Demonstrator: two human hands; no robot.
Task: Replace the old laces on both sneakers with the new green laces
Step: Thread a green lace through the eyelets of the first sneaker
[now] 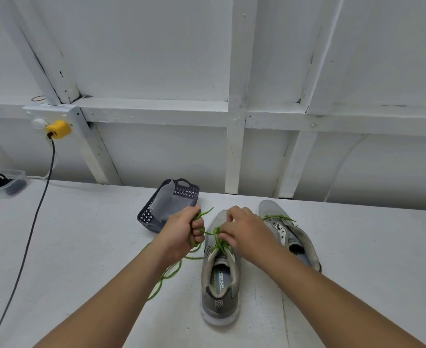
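Two grey sneakers stand on the white table, toes away from me. The near sneaker (219,280) has a green lace (171,270) threaded through its eyelets; the lace's loose length trails left across the table. My left hand (184,233) grips a bunch of this lace just left of the shoe. My right hand (244,229) pinches the lace over the shoe's eyelets. The far right sneaker (292,234) carries a second green lace (278,217) lying across its front, partly hidden behind my right hand.
A dark blue perforated basket (179,194) with a pale liner lies tilted behind my left hand. A clear plastic box (3,183) sits at the far left. A black cable (31,234) runs from a yellow plug (58,129) across the table's left side.
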